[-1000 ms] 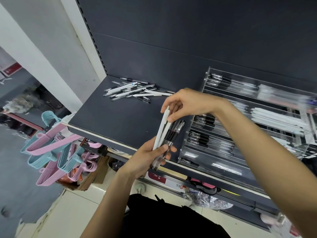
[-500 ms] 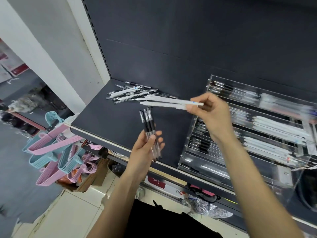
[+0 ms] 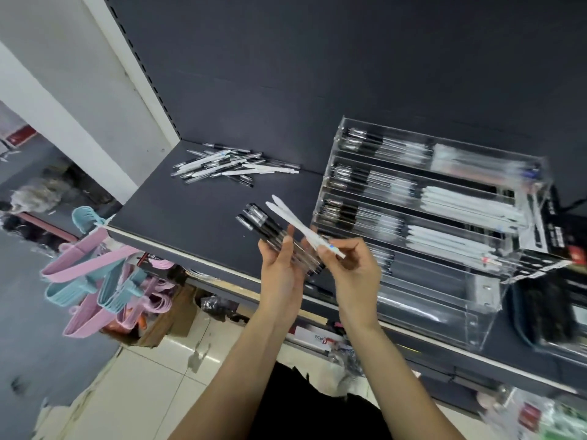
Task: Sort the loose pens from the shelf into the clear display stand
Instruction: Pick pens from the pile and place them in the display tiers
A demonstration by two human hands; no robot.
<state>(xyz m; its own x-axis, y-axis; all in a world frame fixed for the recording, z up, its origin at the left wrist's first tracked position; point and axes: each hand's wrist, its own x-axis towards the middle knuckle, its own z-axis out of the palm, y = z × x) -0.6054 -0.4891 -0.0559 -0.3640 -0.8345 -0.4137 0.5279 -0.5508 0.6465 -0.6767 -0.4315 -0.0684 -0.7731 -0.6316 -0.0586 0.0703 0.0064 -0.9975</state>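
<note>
Your left hand (image 3: 281, 271) grips a bunch of black pens (image 3: 270, 235), thumb across the barrels, fingers curled behind; caps fan up and to the left, away from the stand (image 3: 476, 281); your right hand (image 3: 352, 268) pinches two white pens (image 3: 297, 222) near their lower ends, betw. thumb and curled fingers; tips point up-left, crossing just over the black bunch; whether white touches black, can't tell.

Both hands sit just left of the stand, in front of its lower-left corner, over the shelf (image 3: 178, 217) edge; stand is clear, tiered, standing on the shelf; each tier holds black pens on the left part and white pens on the right part, lying lengthwise; upper tiers are blurred, so no count; lowest front section looks mostly bare, reflections make it hard to say.

The loose pile (image 3: 228, 166) lies on the shelf well left of the stand, near the back panel; mixed black and white pens, criss-crossed, some reaching towards the stand but apart from it.

Far left of the stand, below shelf level, pink and blue hangers (image 3: 92, 281) hang in a cluster; right of the stand, touching or just beside it, a dark box (image 3: 552, 309), contents blurred.
</note>
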